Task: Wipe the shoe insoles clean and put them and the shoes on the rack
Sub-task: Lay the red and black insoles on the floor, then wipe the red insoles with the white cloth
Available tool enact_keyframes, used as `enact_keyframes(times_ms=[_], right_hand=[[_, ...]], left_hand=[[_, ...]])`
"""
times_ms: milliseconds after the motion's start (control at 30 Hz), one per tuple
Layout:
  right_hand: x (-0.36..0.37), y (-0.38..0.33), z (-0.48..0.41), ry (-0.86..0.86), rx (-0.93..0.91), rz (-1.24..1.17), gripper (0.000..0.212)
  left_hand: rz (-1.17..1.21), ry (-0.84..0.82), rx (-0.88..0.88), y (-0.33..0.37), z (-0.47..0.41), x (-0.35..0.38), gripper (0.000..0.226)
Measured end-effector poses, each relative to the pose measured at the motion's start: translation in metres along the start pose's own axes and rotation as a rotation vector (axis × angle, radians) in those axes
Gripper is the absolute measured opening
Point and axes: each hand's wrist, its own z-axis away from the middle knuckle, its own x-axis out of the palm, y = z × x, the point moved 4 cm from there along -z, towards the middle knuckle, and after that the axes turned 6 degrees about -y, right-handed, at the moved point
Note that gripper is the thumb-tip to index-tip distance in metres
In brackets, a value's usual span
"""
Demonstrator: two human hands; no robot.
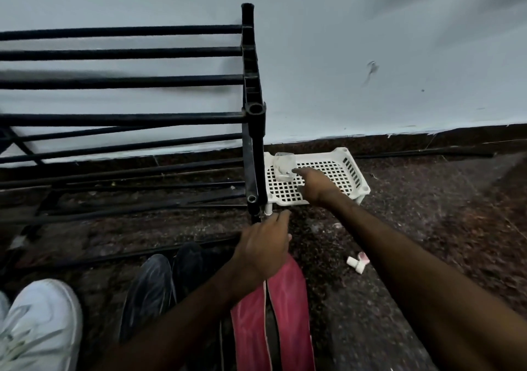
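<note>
- Pink insoles (285, 308) lie side by side on the floor (399, 271) beside dark shoes (159, 279); we judge them thin, light and floppy, best pinched at one end.
- Our left hand (263, 245) covers their tips; whether it grips, we cannot tell.
- Our right hand (316, 185), fingers loose, reaches a clear cup (283, 166) beside the rack (253, 114).

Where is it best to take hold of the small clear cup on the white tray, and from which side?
Take the clear cup by its side wall, about mid-height, coming from the right. The black rack post stands close on its left and blocks that side; the white tray has room on its right. Its wall looks smooth, so wrapping probably holds better than pinching the rim.
</note>
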Motion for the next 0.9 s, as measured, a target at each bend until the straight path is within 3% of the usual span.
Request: enact_keyframes(times_ms=[100,233,367,600,900], right_hand=[[0.010,0.002,-0.016,-0.081,0.022,0.031,0.062],[0.012,0.005,-0.026,-0.058,0.101,0.010,0.055],[0.011,0.001,-0.031,0.048,0.086,-0.012,0.038],[0.004,-0.006,-0.046,0.257,0.173,0.078,0.037],[-0.001,-0.024,-0.059,0.195,0.258,0.172,0.033]], left_hand=[[0.062,0.017,-0.034,0.002,-0.005,0.003,0.042],[0.109,0.009,-0.046,0.003,-0.006,0.008,0.043],[0.159,0.021,-0.056,0.003,-0.004,0.012,0.043],[0.205,0.000,-0.068,-0.002,-0.004,0.022,0.043],[0.217,-0.022,-0.085,-0.005,0.001,0.023,0.043]])
